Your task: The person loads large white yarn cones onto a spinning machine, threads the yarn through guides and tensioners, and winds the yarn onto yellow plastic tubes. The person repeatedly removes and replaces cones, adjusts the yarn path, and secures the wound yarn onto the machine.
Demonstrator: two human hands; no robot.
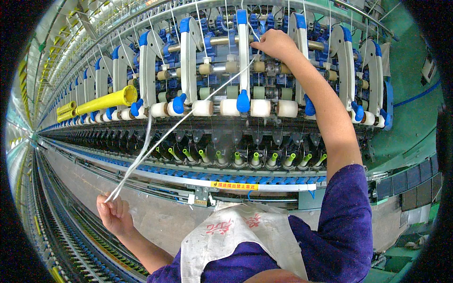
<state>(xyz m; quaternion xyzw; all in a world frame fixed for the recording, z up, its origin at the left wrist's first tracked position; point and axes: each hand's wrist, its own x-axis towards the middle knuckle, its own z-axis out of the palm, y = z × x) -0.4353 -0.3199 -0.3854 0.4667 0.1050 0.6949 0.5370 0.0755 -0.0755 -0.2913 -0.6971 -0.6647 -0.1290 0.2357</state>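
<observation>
A long spinning machine (222,127) occupies most of the view, receding to the left. The operator faces it, wearing a pale apron (236,231) over a purple top. Upright grey arms (188,66) with blue ends stand in a row along the machine. White strands (134,167) run slantwise across its front: one stretches taut from just below the right hand (276,43), another hangs more loosely from the roller line, and both meet at the left hand (114,214). A long yellow tube (106,101) lies across the arms at left, with shorter yellow tubes beyond it. The left hand is closed, pinching the gathered strands well clear of the machine. The right hand reaches in beside a grey arm, fingertips bunched; whether it grips anything cannot be determined. White rollers (260,108) sit below it. Smallest noted are the green-topped spindles (255,159), ranged beneath the rollers.
</observation>
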